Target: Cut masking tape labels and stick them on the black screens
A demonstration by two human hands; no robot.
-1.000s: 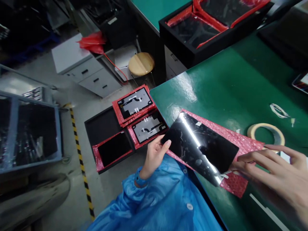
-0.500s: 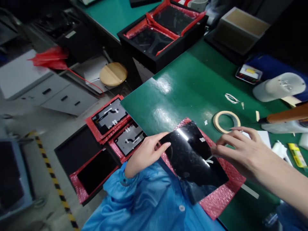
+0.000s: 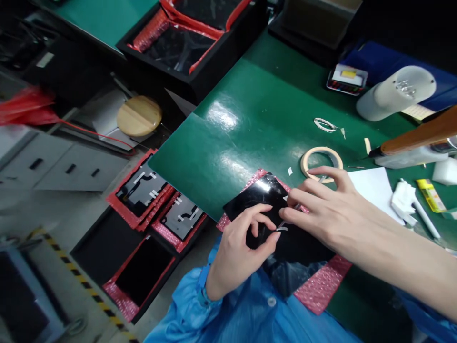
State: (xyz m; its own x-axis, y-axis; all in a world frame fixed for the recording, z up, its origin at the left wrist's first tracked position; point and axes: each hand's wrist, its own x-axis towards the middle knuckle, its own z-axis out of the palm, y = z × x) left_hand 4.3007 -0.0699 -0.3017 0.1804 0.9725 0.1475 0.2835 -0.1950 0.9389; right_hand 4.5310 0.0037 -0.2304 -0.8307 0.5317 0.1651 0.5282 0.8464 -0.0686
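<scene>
The flat black panel [image 3: 303,245] (glossy, glare-spotted) lies on pink bubble wrap [image 3: 324,286].

The green table [image 3: 250,109] bears tape [image 3: 305,161], cable [image 3: 322,127] and bubble wrap [image 3: 323,288].

Between the screen [image 3: 303,244] and the black box [image 3: 221,64], the desk [image 3: 200,152] offers open room; tape [image 3: 303,163] and cable [image 3: 325,129] obstruct its right, the cup [image 3: 387,97] beyond.
</scene>
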